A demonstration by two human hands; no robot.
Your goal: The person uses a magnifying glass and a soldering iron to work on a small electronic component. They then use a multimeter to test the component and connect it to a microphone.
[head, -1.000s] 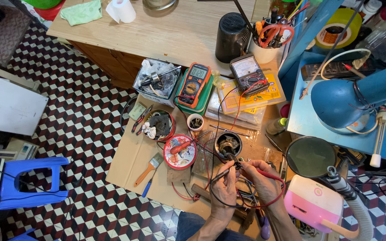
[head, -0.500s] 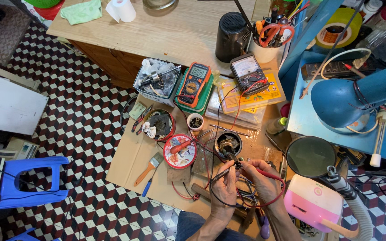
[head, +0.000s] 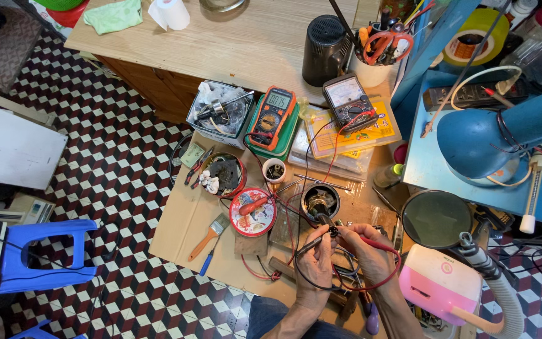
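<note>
Both hands work close together at the near edge of the cardboard-covered bench. The left hand [head: 316, 260] pinches a black probe [head: 312, 245], the right hand [head: 371, 254] pinches a red probe [head: 377, 246], and both tips meet at a small dark part [head: 332, 231] held between the fingertips, just in front of the round motor housing [head: 320, 202]. The probes are held like pens, likely for a steady point contact. Their red and black leads run up to the analog meter [head: 348, 102], propped on a yellow packet facing the person (so the needle can probably be read without moving). An orange digital multimeter [head: 272, 117] lies beside it, screen up. Containers: a clear square tub [head: 219, 113] of metal scraps; a round red tin [head: 224, 174] with dark lumps and pale bits; a small white cup [head: 275, 170] of tiny hardware; a white pot [head: 371, 70] bristling with scissors and pens. A red-rimmed lid [head: 253, 212] carries a red-handled tool.
</note>
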